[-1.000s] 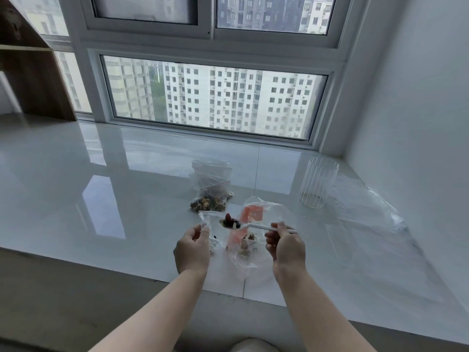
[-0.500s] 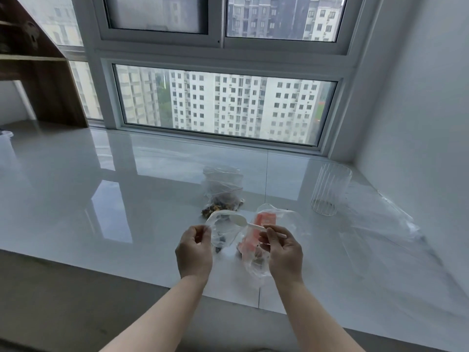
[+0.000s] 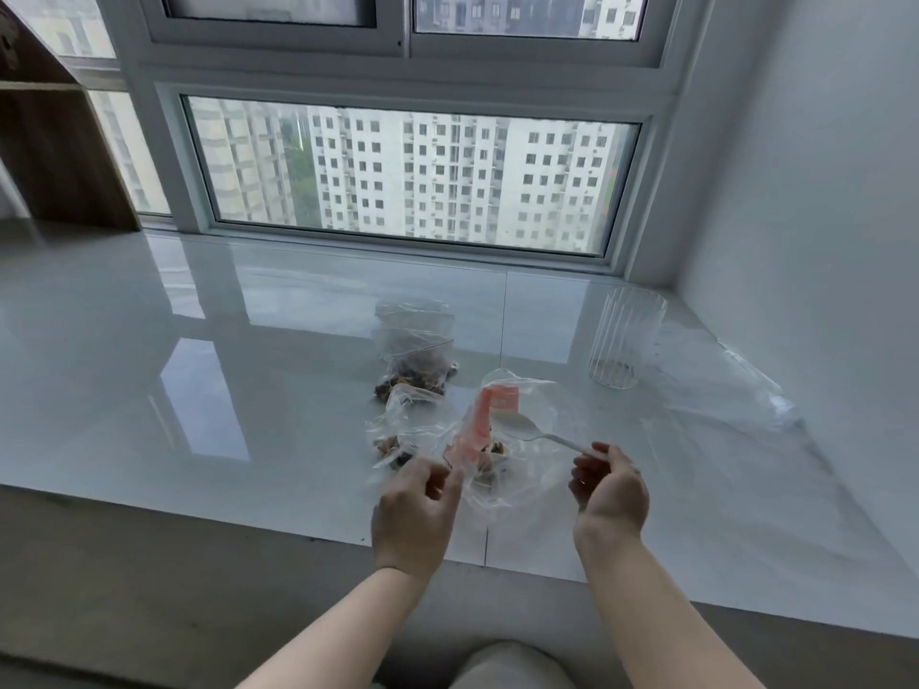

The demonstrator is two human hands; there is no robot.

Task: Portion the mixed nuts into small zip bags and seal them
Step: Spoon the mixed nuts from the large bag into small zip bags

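Left hand (image 3: 415, 514) and right hand (image 3: 610, 494): fingers curled.

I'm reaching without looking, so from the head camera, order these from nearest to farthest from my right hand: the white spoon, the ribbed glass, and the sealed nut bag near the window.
1. White spoon: its handle is in the right hand.
2. Ribbed glass: ahead, toward the wall.
3. Sealed nut bag: ahead and to the left, near the window.

Glossy white sill (image 3: 248, 390), nut bags (image 3: 415, 375), ribbed glass (image 3: 624, 343), clear plastic sheet (image 3: 731, 390)
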